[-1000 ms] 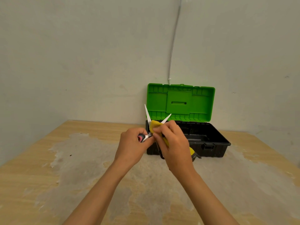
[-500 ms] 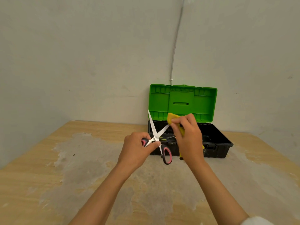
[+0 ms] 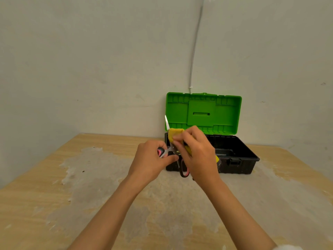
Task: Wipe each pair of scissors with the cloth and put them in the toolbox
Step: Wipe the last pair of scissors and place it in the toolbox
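Shiny metal scissors (image 3: 167, 123), soft yellow cloth (image 3: 174, 134), glossy plastic toolbox (image 3: 203, 112), worn matt wooden table (image 3: 54, 195)

Illumination is even, soft and moderately bright; no direct source is visible. Shadows are faint: a weak one under the toolbox (image 3: 234, 165) at its base, slight shading beneath the forearms. No glare on the table (image 3: 54, 204) or wall (image 3: 90, 60). Wide-angle distortion bows the table edges at lower left and right. Slight softness overall; the hands show mild motion blur.

Both forearms outstretched, left hand (image 3: 150, 160) and right hand (image 3: 196, 156) close together, fingers curled.
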Tool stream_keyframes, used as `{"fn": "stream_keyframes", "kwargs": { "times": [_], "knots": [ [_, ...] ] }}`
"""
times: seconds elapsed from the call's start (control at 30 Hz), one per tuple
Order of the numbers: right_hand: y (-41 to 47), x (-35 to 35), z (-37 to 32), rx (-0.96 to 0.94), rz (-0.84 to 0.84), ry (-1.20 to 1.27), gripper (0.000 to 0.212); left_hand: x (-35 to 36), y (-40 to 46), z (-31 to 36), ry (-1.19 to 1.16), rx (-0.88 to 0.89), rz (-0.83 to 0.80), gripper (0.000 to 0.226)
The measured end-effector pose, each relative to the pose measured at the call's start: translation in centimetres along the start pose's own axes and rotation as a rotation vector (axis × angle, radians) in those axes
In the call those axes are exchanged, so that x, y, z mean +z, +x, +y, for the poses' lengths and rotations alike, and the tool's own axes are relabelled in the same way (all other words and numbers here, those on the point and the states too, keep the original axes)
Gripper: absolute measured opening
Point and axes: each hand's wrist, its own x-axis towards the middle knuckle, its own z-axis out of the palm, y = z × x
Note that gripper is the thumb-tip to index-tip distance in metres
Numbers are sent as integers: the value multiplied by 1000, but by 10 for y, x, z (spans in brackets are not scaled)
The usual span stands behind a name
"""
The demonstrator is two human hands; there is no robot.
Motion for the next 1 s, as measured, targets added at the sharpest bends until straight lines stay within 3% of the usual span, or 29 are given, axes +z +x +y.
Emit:
{"fn": "stream_keyframes", "kwargs": {
  "times": [0.1, 0.23, 0.37, 0.53, 0.63, 0.73, 0.87, 0.93, 1.0],
  "knots": [
    [-15, 5, -11, -65, -72, 38, 11, -6, 1, -3, 31, 0, -35, 16],
    [-2, 7, -12, 10, -15, 5, 13, 2, -7, -1, 182, -1, -53, 32],
    [20, 5, -12, 151, 48, 89, 10, 7, -12, 1, 179, 7, -87, 33],
    [-5, 10, -25, 46, -71, 92, 6, -1, -9, -2, 131, -33, -76, 25],
    [1, 10, -22, 78, -54, 56, 7, 7, -14, -2, 118, -11, -38, 40],
    [18, 8, -22, 122, -15, 28, 8, 8, -10, -3, 68, 3, -25, 38],
    [27, -6, -11, 373, 172, 217, 7, 5, -10, -5, -17, 5, -7, 40],
    [18, -13, -3, 601, 277, 375, 8, 5, -11, -8, -62, -7, 6, 45],
    [7, -16, 1, 876, 276, 537, 14, 7, -12, -11, -96, -18, 7, 47]
  ]
}}
